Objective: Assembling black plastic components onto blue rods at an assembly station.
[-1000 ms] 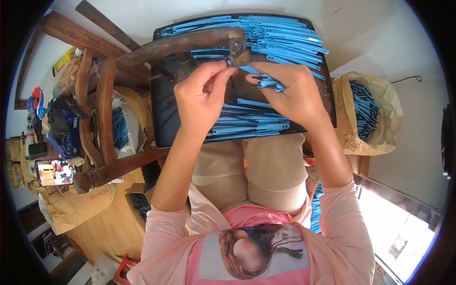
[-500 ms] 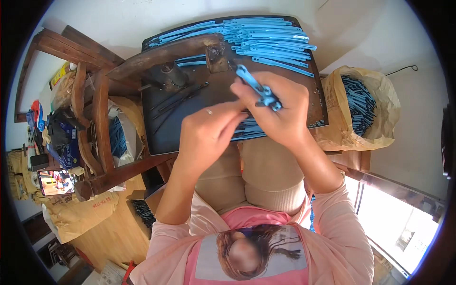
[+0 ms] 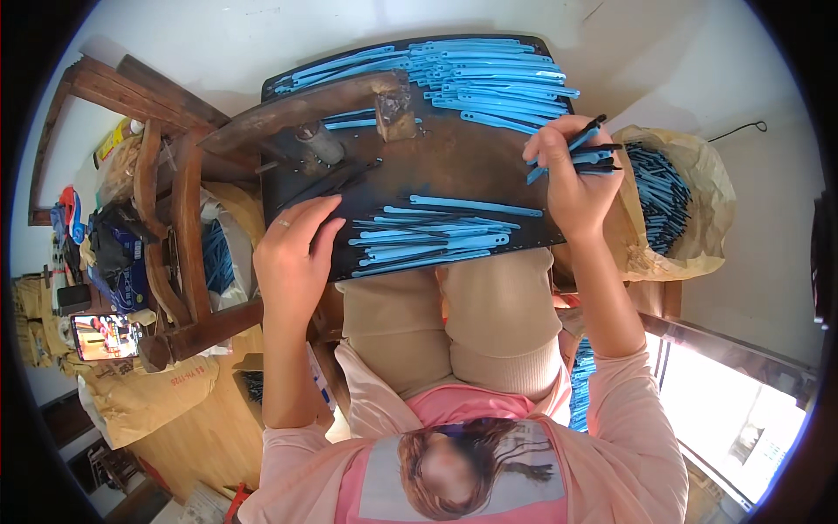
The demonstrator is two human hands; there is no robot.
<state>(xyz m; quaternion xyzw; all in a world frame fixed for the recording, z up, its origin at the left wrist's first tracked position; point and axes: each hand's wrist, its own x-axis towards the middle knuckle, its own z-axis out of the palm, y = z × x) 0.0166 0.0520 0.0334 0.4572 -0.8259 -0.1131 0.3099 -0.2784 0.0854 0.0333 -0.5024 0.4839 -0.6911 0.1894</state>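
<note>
My right hand [image 3: 572, 179] is closed round a small bundle of narrow blue and black pieces [image 3: 594, 157], whose black ends stick out to the right. It is raised over the right edge of the dark tray [image 3: 471, 162]. My left hand [image 3: 292, 249] is over the tray's left front edge, thumb and fingers apart, nothing visible in it. Close to its fingertips lie several thin black rods [image 3: 327, 182]. Between my hands, near the tray's front edge, is a loose pile of blue and black strips [image 3: 428, 234].
Many blue strips with end holes [image 3: 493, 79] are stacked along the tray's far side. A worn metal arm [image 3: 305, 100] reaches over the tray beside a short metal cylinder [image 3: 321, 144]. A paper sack [image 3: 707, 214] of blue-black pieces stands right; a wooden frame [image 3: 185, 218] stands left.
My hands were together over the front of the tray and have parted. The right has moved right with its bundle; the left has moved left toward the black rods, uncovering the front pile.
</note>
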